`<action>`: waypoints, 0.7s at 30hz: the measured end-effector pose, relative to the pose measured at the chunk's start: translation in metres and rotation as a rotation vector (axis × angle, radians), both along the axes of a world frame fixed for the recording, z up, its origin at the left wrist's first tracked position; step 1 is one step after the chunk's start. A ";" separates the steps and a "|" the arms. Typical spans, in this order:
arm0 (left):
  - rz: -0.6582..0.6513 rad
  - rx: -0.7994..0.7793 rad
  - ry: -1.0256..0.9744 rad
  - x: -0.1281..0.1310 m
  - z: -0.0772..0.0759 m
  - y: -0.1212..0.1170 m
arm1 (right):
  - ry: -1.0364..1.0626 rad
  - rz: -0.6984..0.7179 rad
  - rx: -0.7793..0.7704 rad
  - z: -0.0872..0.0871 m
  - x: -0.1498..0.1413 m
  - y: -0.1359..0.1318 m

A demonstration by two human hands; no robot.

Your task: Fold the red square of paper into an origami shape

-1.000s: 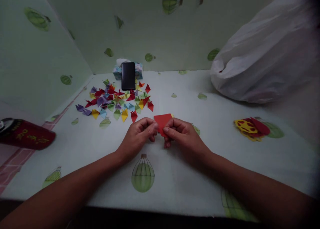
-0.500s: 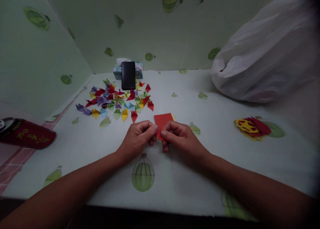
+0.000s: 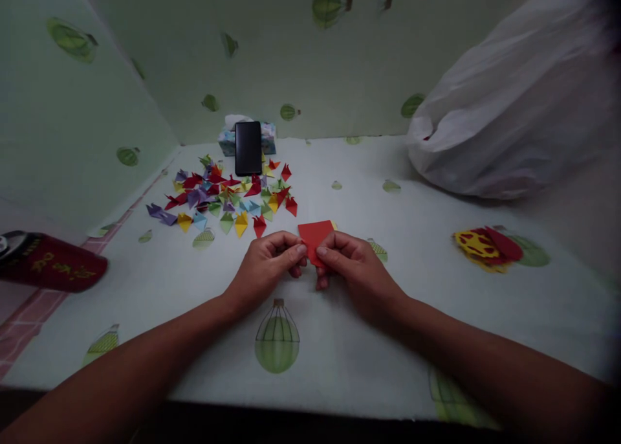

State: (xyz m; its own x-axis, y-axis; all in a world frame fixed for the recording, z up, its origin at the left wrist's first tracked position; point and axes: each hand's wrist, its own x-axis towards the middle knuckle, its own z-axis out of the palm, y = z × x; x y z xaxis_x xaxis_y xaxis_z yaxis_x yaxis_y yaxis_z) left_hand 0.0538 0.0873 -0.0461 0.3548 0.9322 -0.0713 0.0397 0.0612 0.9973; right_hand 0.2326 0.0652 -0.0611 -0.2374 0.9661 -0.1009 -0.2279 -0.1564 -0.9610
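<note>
Just beyond my fingers a red paper square [image 3: 313, 230] shows, with a sliver of yellow at its right edge. My left hand [image 3: 280, 253] is closed, thumb against bent fingers, pinching the left side of a small piece of red paper [image 3: 312, 257]. From the other side my right hand [image 3: 343, 256] grips the same piece between thumb and fingers. That piece overlaps the square in view, so where one ends is hard to tell. Most of what lies between the fingertips is hidden.
Folded paper cranes [image 3: 226, 221] in several colours lie in a pile at the back left. Behind them a black phone [image 3: 248, 149] leans on a tissue box [image 3: 269, 140]. A red can [image 3: 63, 263] is at left, yellow-and-red cutouts [image 3: 478, 244] and a white plastic bag [image 3: 504, 114] at right.
Both hands keep pinching the red paper, with slight finger shifts. My right hand dipped a little toward me, then rose again. The pile, phone and bag have stayed put.
</note>
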 end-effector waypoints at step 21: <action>-0.034 0.040 0.135 0.001 0.004 -0.001 | -0.160 0.075 0.096 -0.002 -0.002 0.001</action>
State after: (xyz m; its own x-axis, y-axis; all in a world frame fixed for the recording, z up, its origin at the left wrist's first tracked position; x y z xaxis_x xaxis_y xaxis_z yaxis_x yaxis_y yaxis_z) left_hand 0.0547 0.0862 -0.0420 0.3755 0.9231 -0.0833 0.1751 0.0176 0.9844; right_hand 0.2311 0.0665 -0.0631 -0.2975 0.9533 -0.0515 -0.0619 -0.0731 -0.9954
